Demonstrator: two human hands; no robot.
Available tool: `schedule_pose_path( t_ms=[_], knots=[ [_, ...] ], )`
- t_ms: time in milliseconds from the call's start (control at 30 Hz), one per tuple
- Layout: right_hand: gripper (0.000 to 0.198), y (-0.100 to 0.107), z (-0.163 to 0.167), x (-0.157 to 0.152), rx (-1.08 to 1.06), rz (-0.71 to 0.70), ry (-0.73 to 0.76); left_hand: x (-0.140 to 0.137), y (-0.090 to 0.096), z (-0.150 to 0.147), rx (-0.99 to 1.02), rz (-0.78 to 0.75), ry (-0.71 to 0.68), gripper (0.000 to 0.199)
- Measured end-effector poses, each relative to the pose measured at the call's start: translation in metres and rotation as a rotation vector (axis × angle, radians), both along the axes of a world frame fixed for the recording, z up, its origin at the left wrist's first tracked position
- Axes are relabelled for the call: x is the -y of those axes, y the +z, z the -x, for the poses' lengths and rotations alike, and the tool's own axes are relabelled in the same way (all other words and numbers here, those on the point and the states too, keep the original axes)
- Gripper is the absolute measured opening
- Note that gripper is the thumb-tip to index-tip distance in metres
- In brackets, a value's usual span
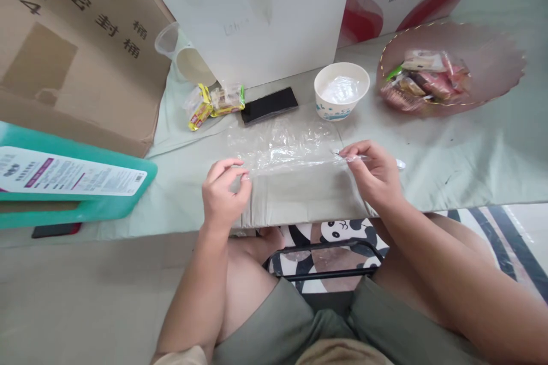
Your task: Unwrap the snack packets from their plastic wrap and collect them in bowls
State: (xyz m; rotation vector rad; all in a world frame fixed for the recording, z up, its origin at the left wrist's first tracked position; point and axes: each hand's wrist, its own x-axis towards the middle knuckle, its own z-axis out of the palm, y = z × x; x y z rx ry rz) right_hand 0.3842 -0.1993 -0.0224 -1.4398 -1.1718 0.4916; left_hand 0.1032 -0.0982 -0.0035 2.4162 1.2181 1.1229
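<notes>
A crinkled sheet of clear plastic film (282,142) lies flat on the cloth between my hands. My left hand (225,191) is closed in a pinch at the film's near left corner. At the film's right end is my right hand (377,174), its thumb and forefinger pressed together around a thin tool. A dark point shows at the tool's left, and a white end (401,164) sticks out behind the fingers; its exact kind is unclear. Behind the film lie a black phone (269,106) and yellow-wrapped snacks (214,104). A paper bowl (341,91) with clear plastic inside stands behind my right hand.
A pink scalloped bowl (492,68) of packaged snacks stands at the right. A white box (265,17) and a red-and-white carton (368,5) line the back. At left are a cardboard box (85,85), clear plastic cups (192,63) and a green jug (128,205).
</notes>
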Motion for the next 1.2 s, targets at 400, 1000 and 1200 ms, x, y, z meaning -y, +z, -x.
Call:
schedule_pose_path(
  t_ms=[400, 1000, 1200],
  knots=[
    [0.014, -0.006, -0.002, -0.002, -0.003, -0.024, 0.064, -0.018, -0.01, 0.016, 0.104, 0.235, -0.046, 0.011],
    [0.025, 0.002, 0.001, -0.005, -0.021, 0.112, -0.039, -0.032, -0.005, -0.007, 0.84, 0.724, 0.204, 0.034],
    [0.037, 0.002, -0.001, -0.009, -0.297, 0.16, -0.08, -0.031, -0.005, -0.006, 0.809, 0.776, 0.173, 0.037]
  ],
)
